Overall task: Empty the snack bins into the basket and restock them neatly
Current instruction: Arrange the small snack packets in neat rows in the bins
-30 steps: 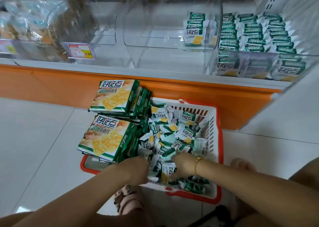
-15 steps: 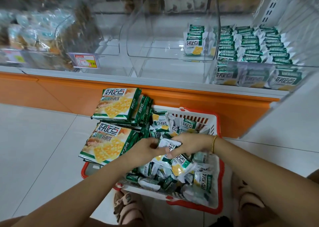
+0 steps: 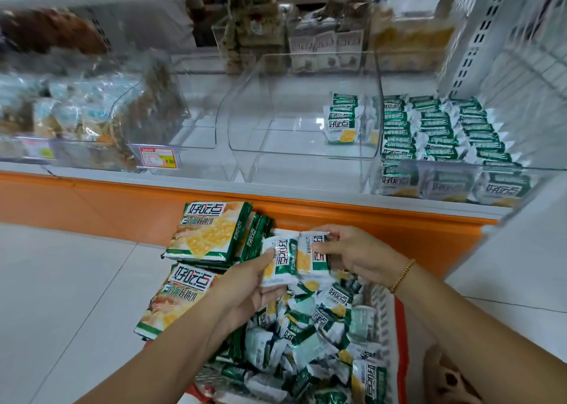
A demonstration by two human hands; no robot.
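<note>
1. Left hand [image 3: 248, 284]: raised above the basket [image 3: 402, 342], thumb and fingers gripping one small green-and-white snack packet [image 3: 280, 262].
2. Right hand [image 3: 359, 254]: level with the left and close to it, fingertips pinching a second small packet [image 3: 311, 254]. Gold bead bracelet [image 3: 402, 276] on that wrist.
3. The two held packets sit side by side with edges touching, printed faces towards the camera, in front of the orange shelf base [image 3: 122, 207].
4. Basket: red rim, white lattice wall, standing on the white tiled floor [image 3: 61, 281] against the shelf base. It holds a loose heap of small packets [image 3: 306, 336] lying at all angles.
5. Two large packs of the same brand lie at the basket's left side, upper pack [image 3: 211, 230] and lower pack [image 3: 178, 296], both tilted and overhanging the rim.
6. Middle clear bin [image 3: 276, 103] on the shelf: only a short upright row of packets [image 3: 342, 118] at its right rear.
7. Right clear bin [image 3: 429, 172]: packets [image 3: 445, 133] standing in neat rows, front to back.
8. Left bin [image 3: 147, 106]: other wrapped snacks, blurred; a red-and-yellow price tag [image 3: 158, 158] hangs on its front.
</note>
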